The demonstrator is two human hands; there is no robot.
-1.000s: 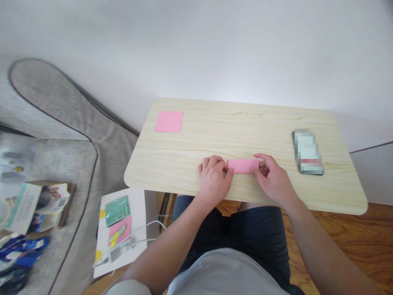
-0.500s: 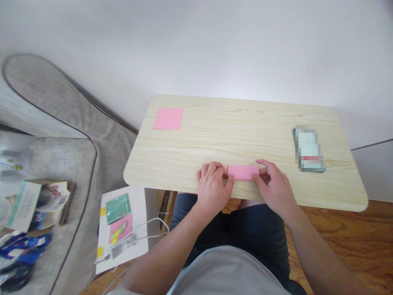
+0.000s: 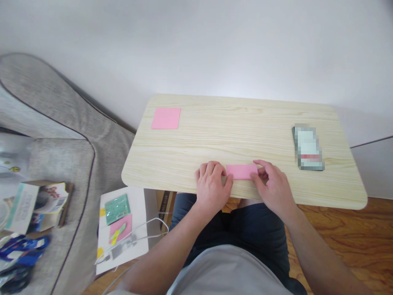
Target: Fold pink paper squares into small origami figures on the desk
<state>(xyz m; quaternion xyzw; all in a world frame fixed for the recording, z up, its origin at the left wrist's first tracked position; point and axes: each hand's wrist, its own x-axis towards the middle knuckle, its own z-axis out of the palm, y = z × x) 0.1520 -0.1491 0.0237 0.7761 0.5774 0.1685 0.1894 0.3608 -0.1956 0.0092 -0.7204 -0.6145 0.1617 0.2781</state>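
Note:
A pink paper (image 3: 241, 172), folded into a narrow strip, lies near the front edge of the wooden table (image 3: 215, 139). My left hand (image 3: 212, 182) pinches its left end, the thumb on the near corner and the fingers curled behind. At the other end, my right hand (image 3: 273, 184) has its thumb on the paper's near right corner and its index finger by the far corner. Farther back on the left, a flat pink square of paper (image 3: 166, 118) rests on the tabletop, apart from both hands.
To the right lies a pixelated phone-like object (image 3: 308, 147). Left of the table, a white board (image 3: 138, 229) bears a green packet (image 3: 117, 209), pink paper, a yellow-green cutter and a white cable. A grey sofa (image 3: 113, 151) holds an opened box (image 3: 23, 207).
The view has shifted very slightly. My hands stay at both ends of the folded paper, with the right index finger now closer to its far right corner.

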